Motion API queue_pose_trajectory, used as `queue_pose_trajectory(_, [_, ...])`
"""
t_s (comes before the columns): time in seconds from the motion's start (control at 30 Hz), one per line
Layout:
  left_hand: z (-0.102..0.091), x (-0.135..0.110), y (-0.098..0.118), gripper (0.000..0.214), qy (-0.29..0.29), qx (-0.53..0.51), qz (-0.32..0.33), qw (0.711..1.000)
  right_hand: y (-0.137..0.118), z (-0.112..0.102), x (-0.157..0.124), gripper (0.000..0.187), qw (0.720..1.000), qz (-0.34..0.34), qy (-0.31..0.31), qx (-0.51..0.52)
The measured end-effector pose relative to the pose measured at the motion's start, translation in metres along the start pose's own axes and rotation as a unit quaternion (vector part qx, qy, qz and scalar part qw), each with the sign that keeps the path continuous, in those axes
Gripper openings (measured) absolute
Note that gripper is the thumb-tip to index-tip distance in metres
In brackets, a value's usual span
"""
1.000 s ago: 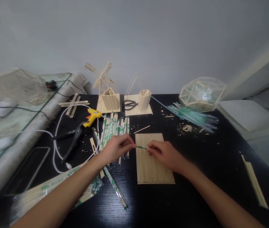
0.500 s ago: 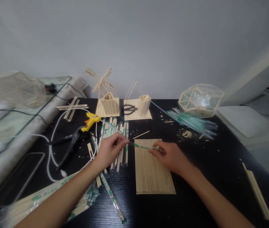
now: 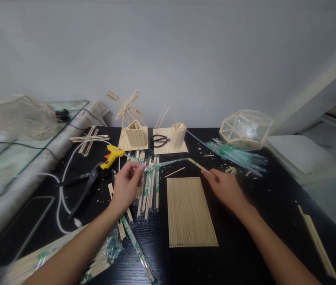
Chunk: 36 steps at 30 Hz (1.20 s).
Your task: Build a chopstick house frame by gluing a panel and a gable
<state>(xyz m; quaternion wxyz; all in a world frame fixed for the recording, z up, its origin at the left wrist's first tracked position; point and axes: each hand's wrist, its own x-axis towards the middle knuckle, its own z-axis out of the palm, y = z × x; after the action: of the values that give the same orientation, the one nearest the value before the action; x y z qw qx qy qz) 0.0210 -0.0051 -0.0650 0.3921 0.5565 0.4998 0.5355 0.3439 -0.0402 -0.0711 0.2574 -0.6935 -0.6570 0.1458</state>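
Note:
My left hand (image 3: pixel 128 182) pinches one end of a clear, green-printed plastic wrapper (image 3: pixel 170 162), stretched between my hands above the table. In my right hand (image 3: pixel 225 186) is a pair of wooden chopsticks (image 3: pixel 197 164), tilted up to the left, with its tip at the wrapper's far end. Below and between the hands lies a flat panel of glued sticks (image 3: pixel 190 213). Beside my left hand are several wrapped chopsticks (image 3: pixel 148 190). Whether the chopsticks are still joined as one pair is too small to tell.
A yellow glue gun (image 3: pixel 113 156) with a white cable stands at left. Behind are a stick windmill model (image 3: pixel 135 136), black scissors (image 3: pixel 159 140) and a stick cup (image 3: pixel 178 134). Empty wrappers (image 3: pixel 236 156) and a geometric stick frame (image 3: pixel 246 128) lie at right; loose chopsticks (image 3: pixel 318 241) lie near the right edge.
My hands have moved apart, the left one leftward and the right one rightward. The chopsticks have slid out of the wrapper, which now trails from my left hand.

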Motion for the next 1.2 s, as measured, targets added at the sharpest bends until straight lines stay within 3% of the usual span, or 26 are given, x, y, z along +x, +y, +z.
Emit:
queue_pose_trajectory(0.17, [0.000, 0.000, -0.004, 0.034, -0.020, -0.002, -0.008, 1.000, 0.011, -0.004, 0.010, 0.069, 0.990, 0.059, 0.105, 0.073])
queue_pose_trajectory(0.3, [0.001, -0.003, -0.008, 0.033, -0.120, -0.005, -0.031, 0.992, -0.002, 0.001, 0.001, 0.052, 0.988, 0.002, 0.122, 0.098])
queue_pose_trajectory(0.37, [0.002, -0.007, -0.008, 0.032, -0.192, 0.013, -0.034, 0.981, -0.013, 0.008, -0.010, 0.046, 0.990, -0.063, 0.089, 0.089])
queue_pose_trajectory(0.47, [0.003, -0.011, -0.004, 0.026, -0.264, 0.053, -0.011, 0.963, -0.027, 0.022, -0.025, 0.039, 0.984, -0.167, -0.013, 0.062])
queue_pose_trajectory(0.57, [0.004, -0.012, 0.001, 0.021, -0.300, 0.080, 0.007, 0.950, -0.032, 0.028, -0.030, 0.025, 0.976, -0.199, -0.077, 0.030])
queue_pose_trajectory(0.67, [0.003, -0.012, 0.002, 0.020, -0.300, 0.085, 0.018, 0.950, -0.029, 0.021, -0.022, 0.022, 0.989, -0.124, -0.079, -0.030])
queue_pose_trajectory(0.73, [0.003, -0.012, -0.001, 0.023, -0.274, 0.087, 0.021, 0.958, -0.023, 0.011, -0.013, 0.019, 0.993, -0.027, -0.054, -0.099])
queue_pose_trajectory(0.8, [0.004, -0.012, -0.005, 0.024, -0.241, 0.097, 0.024, 0.965, -0.017, 0.001, -0.005, 0.026, 0.980, 0.062, -0.027, -0.186])
queue_pose_trajectory(0.93, [0.002, -0.006, 0.003, 0.022, -0.197, 0.151, 0.058, 0.967, -0.006, -0.008, 0.003, 0.026, 0.964, 0.122, -0.017, -0.234])
queue_pose_trajectory(1.0, [-0.007, 0.003, 0.020, 0.023, -0.202, 0.187, 0.075, 0.958, -0.003, -0.006, 0.003, 0.036, 0.972, 0.115, 0.003, -0.205])
queue_pose_trajectory(1.07, [-0.026, 0.016, 0.042, 0.025, -0.242, 0.243, 0.072, 0.937, -0.003, -0.002, 0.001, 0.042, 0.981, 0.089, 0.029, -0.171])
queue_pose_trajectory(1.2, [-0.091, 0.038, 0.071, 0.038, -0.274, 0.449, 0.024, 0.850, -0.006, 0.010, -0.005, 0.042, 0.995, -0.026, 0.065, -0.078])
